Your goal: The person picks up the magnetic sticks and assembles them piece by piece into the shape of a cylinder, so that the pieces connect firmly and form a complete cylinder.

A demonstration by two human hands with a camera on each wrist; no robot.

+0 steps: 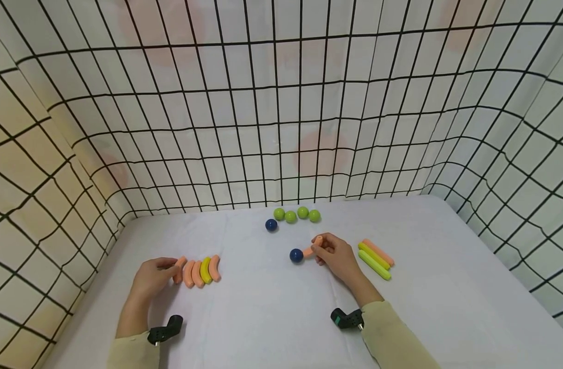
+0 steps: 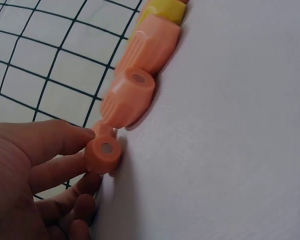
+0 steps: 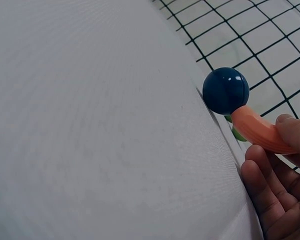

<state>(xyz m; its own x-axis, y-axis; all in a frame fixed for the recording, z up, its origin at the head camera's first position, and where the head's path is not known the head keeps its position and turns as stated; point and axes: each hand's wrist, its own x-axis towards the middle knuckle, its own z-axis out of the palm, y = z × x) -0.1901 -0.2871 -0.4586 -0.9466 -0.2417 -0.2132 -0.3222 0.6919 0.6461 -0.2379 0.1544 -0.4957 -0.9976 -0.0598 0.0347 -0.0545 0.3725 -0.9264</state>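
This looks like a lab-style recording booth. A white backdrop with a black grid (image 1: pixel 286 113) walls in three sides of a white-covered table (image 1: pixel 253 323), and black cameras (image 1: pixel 165 332) sit at both of the person's wrists.

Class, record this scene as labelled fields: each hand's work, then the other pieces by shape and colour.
Left hand: pinches the leftmost curved orange rod
Row beside it: three curved orange rods, one curved yellow rod
Right hand: holds another curved orange rod, touching a navy ball
Farther back: four green balls, second navy ball
Straight rods: orange, yellow, lime
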